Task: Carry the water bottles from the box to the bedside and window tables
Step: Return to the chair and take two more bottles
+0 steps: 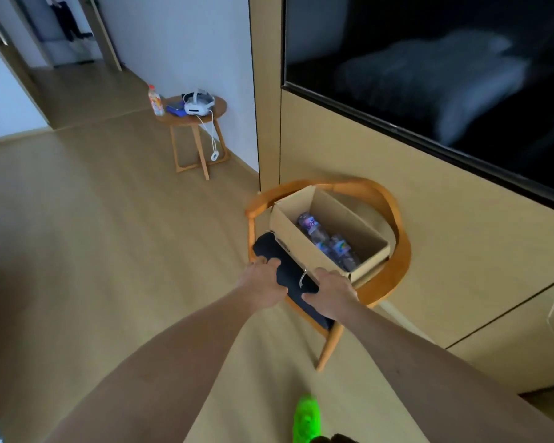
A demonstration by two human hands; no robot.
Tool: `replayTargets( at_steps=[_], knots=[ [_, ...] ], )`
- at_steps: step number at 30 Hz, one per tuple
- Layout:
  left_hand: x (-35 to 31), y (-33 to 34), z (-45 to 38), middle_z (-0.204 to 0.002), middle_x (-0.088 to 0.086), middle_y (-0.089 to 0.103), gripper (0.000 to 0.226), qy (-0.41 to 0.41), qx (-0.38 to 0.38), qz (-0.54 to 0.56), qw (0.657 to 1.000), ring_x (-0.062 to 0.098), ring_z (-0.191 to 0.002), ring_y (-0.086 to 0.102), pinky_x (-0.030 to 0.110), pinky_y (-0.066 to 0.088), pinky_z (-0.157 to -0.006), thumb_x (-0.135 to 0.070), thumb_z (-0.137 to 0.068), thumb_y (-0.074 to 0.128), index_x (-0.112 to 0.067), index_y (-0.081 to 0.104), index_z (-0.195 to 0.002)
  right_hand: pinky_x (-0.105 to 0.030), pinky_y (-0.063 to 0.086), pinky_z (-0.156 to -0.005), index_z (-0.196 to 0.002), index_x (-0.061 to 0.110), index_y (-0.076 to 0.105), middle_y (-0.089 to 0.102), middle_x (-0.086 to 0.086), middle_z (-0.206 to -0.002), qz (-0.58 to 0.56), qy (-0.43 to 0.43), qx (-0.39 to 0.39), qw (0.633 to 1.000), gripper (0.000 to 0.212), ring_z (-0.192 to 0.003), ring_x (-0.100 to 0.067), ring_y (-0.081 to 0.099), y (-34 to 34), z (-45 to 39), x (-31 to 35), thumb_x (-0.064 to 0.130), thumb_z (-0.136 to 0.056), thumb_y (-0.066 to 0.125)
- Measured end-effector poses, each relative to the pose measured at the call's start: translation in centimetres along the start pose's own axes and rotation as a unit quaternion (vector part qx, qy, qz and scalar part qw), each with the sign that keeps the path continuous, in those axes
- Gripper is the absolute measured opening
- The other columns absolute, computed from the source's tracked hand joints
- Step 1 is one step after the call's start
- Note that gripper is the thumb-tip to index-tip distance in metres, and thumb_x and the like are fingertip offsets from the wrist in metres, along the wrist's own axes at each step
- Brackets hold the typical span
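Head view, box: I see the open brown cardboard box [304, 247] sitting on a round-backed wooden chair [394, 219] with a dark seat cushion [288, 270].
Bottles: clear plastic water bottles with purple labels [328, 243] lie inside the box, none lifted yet.
Left hand [264, 284]: fingers curled over the cushion's front edge.
Right hand [331, 295]: resting at the box's near corner; I cannot tell whether its fingers clamp anything.
Risk: pulling the cushion could tip the box off the seat, I judge.
Elsewhere: a small round wooden side table [218, 105] stands by the wall.
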State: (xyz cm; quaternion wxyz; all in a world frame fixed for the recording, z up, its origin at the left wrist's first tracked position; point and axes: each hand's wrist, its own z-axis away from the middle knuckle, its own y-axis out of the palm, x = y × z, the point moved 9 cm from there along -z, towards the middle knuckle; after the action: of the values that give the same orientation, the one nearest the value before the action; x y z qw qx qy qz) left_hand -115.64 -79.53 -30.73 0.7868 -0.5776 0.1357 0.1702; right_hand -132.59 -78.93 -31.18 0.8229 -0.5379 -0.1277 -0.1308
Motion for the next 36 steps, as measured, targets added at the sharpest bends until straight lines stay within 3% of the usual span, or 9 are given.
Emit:
replayTargets(
  at_steps=[5,10,13,17,23,28,34,36],
  knots=[
    [0.4,-1.8,-11.7,-0.14,0.009,0.048,0.068,0.039,0.005,-0.049,0.998,0.034,-0.13,0.046,0.045,0.047,-0.105,-0.037,-0.086,0.068,-0.021,0.043,-0.147,-0.046,0.052,-0.096,-0.142,0.024,0.041,0.052,-0.009,-0.136,-0.019,0.007,-0.004,1.0,0.066,-0.125,-0.034,0.051,0.2,-11.2,1.7,0.052,-0.087,0.063],
    [0.6,-4.1,-23.3,-0.135,0.01,0.052,0.059,0.055,0.033,-0.084,0.994,0.033,-0.128,0.047,0.048,0.044,-0.108,-0.038,-0.087,0.067,-0.02,0.048,-0.14,-0.042,0.055,-0.091,-0.134,0.026,0.047,0.061,-0.006,-0.126,-0.057,0.038,0.021,0.997,0.059,-0.115,-0.032,0.058,-0.7,-22.5,2.7,0.05,-0.082,0.062],
    [0.0,-5.2,-29.4,-0.138,0.01,0.053,0.057,0.063,0.052,-0.088,0.993,0.033,-0.13,0.049,0.044,0.043,-0.11,-0.039,-0.087,0.069,-0.022,0.05,-0.138,-0.039,0.051,-0.091,-0.139,0.027,0.046,0.056,-0.005,-0.133,-0.107,0.07,0.023,0.991,0.063,-0.122,-0.031,0.054,-2.0,-27.0,2.4,0.049,-0.082,0.06],
    [-1.9,-5.1,-35.3,-0.13,0.006,0.057,0.048,0.103,0.075,-0.07,0.989,0.029,-0.121,0.054,0.035,0.042,-0.097,-0.04,-0.088,0.066,-0.023,0.055,-0.132,-0.041,0.049,-0.1,-0.138,0.022,0.051,0.058,-0.008,-0.134,-0.152,0.109,0.021,0.982,0.058,-0.124,-0.031,0.055,-3.3,-32.0,1.2,0.044,-0.086,0.062],
    [-3.2,-2.1,-42.6,-0.124,0.003,0.055,0.045,0.135,0.163,-0.104,0.972,0.027,-0.117,0.054,0.043,0.05,-0.098,-0.035,-0.086,0.065,-0.026,0.056,-0.128,-0.041,0.047,-0.103,-0.14,0.021,0.048,0.058,-0.009,-0.138,-0.192,0.192,0.04,0.962,0.06,-0.129,-0.031,0.053,-2.3,-36.6,-1.2,0.045,-0.087,0.062],
    [-4.9,1.2,-47.8,-0.138,0.002,0.052,0.064,0.199,0.223,-0.13,0.945,0.026,-0.128,0.051,0.044,0.048,-0.106,-0.037,-0.089,0.067,-0.026,0.046,-0.148,-0.037,0.05,-0.096,-0.136,0.02,0.053,0.061,-0.011,-0.133,-0.247,0.3,0.015,0.922,0.059,-0.125,-0.032,0.056,-1.2,-37.3,-4.1,0.047,-0.085,0.066],
    [-8.0,4.4,-51.8,-0.127,0.004,0.055,0.047,0.269,0.275,-0.16,0.909,0.025,-0.115,0.058,0.038,0.052,-0.096,-0.032,-0.084,0.068,-0.02,0.058,-0.128,-0.029,0.051,-0.083,-0.133,0.024,0.06,0.07,-0.006,-0.122,-0.346,0.43,-0.026,0.834,0.056,-0.11,-0.026,0.066,0.1,-36.4,-6.7,0.044,-0.082,0.07],
    [-8.5,5.6,-52.7,-0.129,0.003,0.055,0.052,0.284,0.291,-0.167,0.898,0.025,-0.118,0.057,0.038,0.052,-0.098,-0.034,-0.084,0.069,-0.022,0.057,-0.133,-0.026,0.05,-0.076,-0.132,0.023,0.063,0.071,-0.003,-0.117,-0.386,0.462,-0.044,0.798,0.053,-0.105,-0.022,0.067,0.7,-36.4,-7.7,0.044,-0.084,0.074]
  ],
)
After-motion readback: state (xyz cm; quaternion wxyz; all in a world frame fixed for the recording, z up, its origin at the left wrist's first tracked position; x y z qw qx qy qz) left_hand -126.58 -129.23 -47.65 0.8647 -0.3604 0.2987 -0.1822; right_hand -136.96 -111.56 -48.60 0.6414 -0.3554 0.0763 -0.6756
